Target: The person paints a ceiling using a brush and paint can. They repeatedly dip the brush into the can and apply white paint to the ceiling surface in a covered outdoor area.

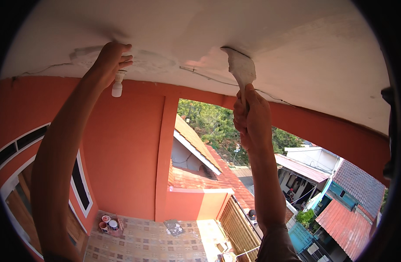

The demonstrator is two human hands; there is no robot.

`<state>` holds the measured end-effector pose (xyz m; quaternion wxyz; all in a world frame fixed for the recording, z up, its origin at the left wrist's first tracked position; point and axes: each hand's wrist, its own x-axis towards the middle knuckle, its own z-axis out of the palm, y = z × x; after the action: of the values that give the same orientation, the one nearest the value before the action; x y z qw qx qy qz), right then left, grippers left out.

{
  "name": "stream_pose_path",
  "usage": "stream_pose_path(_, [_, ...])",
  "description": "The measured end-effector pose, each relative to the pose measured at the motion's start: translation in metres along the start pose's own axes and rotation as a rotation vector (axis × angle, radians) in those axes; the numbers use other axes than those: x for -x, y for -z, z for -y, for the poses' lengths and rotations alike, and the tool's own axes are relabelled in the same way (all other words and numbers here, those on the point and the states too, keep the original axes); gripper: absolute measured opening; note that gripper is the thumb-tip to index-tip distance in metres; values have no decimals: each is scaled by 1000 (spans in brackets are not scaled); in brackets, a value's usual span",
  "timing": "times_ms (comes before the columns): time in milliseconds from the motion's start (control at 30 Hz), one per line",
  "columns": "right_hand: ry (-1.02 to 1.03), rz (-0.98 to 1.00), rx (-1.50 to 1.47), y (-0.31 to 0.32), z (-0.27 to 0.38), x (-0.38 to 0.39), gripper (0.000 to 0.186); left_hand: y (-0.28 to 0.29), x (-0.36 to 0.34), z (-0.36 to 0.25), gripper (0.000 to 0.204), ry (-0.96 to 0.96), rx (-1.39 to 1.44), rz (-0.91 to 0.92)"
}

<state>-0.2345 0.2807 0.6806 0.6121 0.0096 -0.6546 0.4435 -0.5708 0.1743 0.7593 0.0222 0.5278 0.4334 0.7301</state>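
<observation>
My right hand [253, 115] is wrapped round the handle of a putty knife [241, 67]. Pale filler coats its wide blade, whose upper edge lies against the white ceiling [292, 52]. My left hand [111, 63] is raised at the ceiling on the left, fingers apart and nothing seen in them; whether it touches the surface I cannot tell. Just below it hangs a white light bulb [117, 87]. Around that hand the ceiling shows a grey, smeared patch [154, 60].
A thin cable [209, 77] runs along the ceiling near the orange wall [126, 144]. Paint cans [113, 225] and a stained sheet [174, 228] lie on the tiled floor far below. Past a low parapet [196, 205] are tiled roofs and trees. A door [21, 201] stands at left.
</observation>
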Motion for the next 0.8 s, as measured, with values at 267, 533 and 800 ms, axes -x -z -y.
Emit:
stream_pose_path(267, [235,2,35,9,36,55,36,-1,3,1,71,3,78,-13])
stream_pose_path(533, [349,-146,141,-3,-34,-15,33,-5,10,-4,70,5,72,-18])
stream_pose_path(800, [107,-91,142,-8,-76,-47,37,-5,7,-1,67,2,58,-45])
